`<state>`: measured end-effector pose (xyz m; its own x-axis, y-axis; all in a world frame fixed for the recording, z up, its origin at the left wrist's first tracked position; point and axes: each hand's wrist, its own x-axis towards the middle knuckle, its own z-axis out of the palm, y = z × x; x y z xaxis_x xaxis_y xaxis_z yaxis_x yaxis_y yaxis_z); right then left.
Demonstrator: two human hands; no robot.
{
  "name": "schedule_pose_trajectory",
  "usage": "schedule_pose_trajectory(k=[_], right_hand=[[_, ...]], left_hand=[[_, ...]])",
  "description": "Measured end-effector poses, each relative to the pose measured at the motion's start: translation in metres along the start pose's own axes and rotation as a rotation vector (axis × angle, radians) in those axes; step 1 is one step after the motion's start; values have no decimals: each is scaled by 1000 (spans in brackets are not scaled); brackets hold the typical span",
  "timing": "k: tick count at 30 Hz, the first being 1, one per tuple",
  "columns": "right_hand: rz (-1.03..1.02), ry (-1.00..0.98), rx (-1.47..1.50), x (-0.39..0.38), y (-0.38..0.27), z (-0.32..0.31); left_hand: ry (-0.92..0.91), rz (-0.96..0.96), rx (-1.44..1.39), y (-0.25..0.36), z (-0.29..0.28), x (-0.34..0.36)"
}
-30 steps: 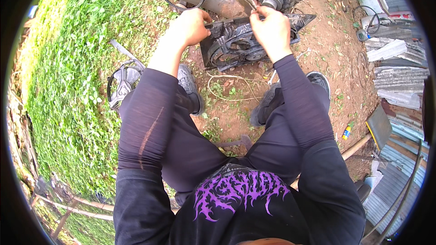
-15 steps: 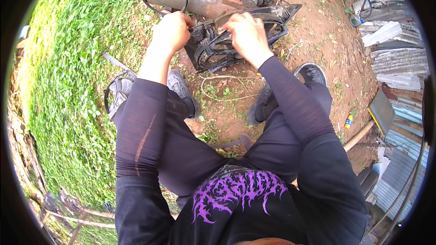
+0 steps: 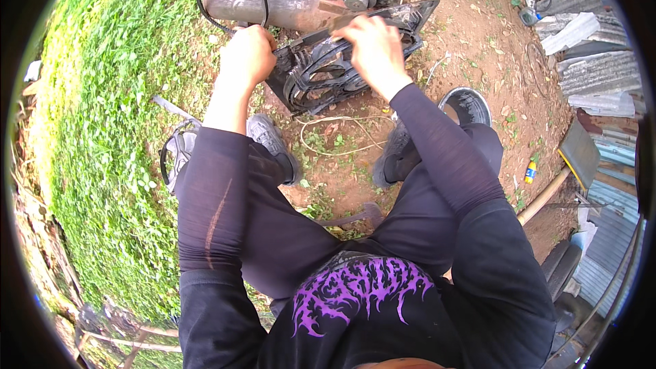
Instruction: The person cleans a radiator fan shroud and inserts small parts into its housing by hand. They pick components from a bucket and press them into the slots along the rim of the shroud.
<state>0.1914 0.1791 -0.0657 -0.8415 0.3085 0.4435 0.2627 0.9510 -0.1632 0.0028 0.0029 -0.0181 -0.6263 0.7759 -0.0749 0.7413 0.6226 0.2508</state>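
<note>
Your left hand [image 3: 247, 58] curls at the black frame [image 3: 328, 72], left end, grip unclear | your right hand [image 3: 372, 44] pinches a brownish piece [image 3: 339, 24]

The left hand [image 3: 246, 56] is gripping the black frame [image 3: 287, 92] by its left corner; the right hand [image 3: 372, 46] is curling over its far edge.

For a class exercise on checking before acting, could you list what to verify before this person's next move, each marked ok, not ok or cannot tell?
1. Both hands visible: ok; left hand and right hand show.
2. Left hand at the black frame's left end: ok.
3. Left grip firm: cannot tell; fingers mostly hidden.
4. Left hand clear of black belt: cannot tell; they look close.
5. Ground between shoes free of cord: not ok; a pale cord lies looped there.
</note>
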Motion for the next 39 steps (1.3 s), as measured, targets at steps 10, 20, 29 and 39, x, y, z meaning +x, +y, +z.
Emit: schedule_pose_trajectory(k=[10,20,29,39], right_hand=[[-7,-88,86,-1,0,0],[549,2,144,-6,74,-72],[677,-36,278,-27,97,-84],[814,306,179,-76,254,-155]], left_hand=[[-41,-77,-37,39,-10,3],[-114,-71,-78,82,32,40],[-56,-264,82,158,40,57],[232,331,-26,147,52,45]])
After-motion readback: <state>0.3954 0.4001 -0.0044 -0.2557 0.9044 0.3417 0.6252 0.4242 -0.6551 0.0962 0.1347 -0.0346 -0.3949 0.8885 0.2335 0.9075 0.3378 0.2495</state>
